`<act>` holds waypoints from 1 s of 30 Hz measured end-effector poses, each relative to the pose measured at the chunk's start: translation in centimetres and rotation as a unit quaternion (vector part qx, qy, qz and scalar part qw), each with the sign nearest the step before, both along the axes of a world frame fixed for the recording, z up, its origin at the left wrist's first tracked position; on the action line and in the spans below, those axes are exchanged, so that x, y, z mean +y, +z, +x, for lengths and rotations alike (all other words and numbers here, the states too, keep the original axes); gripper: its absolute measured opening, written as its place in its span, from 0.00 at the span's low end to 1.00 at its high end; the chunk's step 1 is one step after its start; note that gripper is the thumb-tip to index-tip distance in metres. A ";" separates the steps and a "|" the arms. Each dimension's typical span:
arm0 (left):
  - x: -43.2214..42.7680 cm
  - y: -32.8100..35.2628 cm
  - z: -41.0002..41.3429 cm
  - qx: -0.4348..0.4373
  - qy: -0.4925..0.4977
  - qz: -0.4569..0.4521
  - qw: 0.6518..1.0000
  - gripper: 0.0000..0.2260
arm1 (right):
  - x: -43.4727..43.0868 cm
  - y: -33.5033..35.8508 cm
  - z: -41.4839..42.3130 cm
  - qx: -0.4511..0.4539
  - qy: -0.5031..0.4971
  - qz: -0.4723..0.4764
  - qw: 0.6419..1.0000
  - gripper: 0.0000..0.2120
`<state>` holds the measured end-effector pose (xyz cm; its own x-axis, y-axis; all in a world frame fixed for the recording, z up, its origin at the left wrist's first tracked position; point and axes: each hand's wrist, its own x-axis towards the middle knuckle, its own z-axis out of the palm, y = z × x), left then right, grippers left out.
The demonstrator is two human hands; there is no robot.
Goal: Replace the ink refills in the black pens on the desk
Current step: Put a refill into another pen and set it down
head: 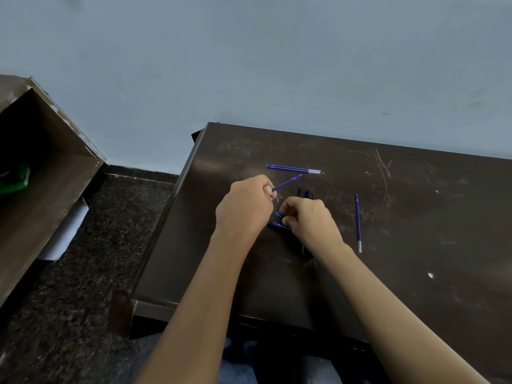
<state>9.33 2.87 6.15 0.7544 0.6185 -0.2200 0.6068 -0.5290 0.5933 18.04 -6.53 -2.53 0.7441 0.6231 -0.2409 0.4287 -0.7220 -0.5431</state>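
Mid-task. Left hand [243,206] clenched on one refill [286,182], tip pointing away. Right hand [306,217] pinching black pen [281,225], just beside left grip. Spare refills [293,169] beyond; another refill [358,223] right of grip. Reinsertion pending.
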 end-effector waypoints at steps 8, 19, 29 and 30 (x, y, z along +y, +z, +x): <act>0.0 0.2 -0.1 -0.007 0.009 -0.003 1.000 0.10 | -0.1 0.1 -0.4 -0.018 -0.013 0.014 1.000 0.08; -0.9 1.0 0.6 0.054 -0.022 -0.079 0.995 0.09 | 0.4 5.9 -1.0 0.417 -0.247 0.383 0.786 0.07; -1.1 1.1 0.5 0.039 -0.027 -0.101 0.994 0.09 | -0.4 5.8 -1.1 0.476 -0.236 0.380 0.757 0.09; -1.1 1.1 0.5 0.042 -0.028 -0.098 0.994 0.09 | -0.3 5.8 -1.2 0.475 -0.246 0.387 0.751 0.09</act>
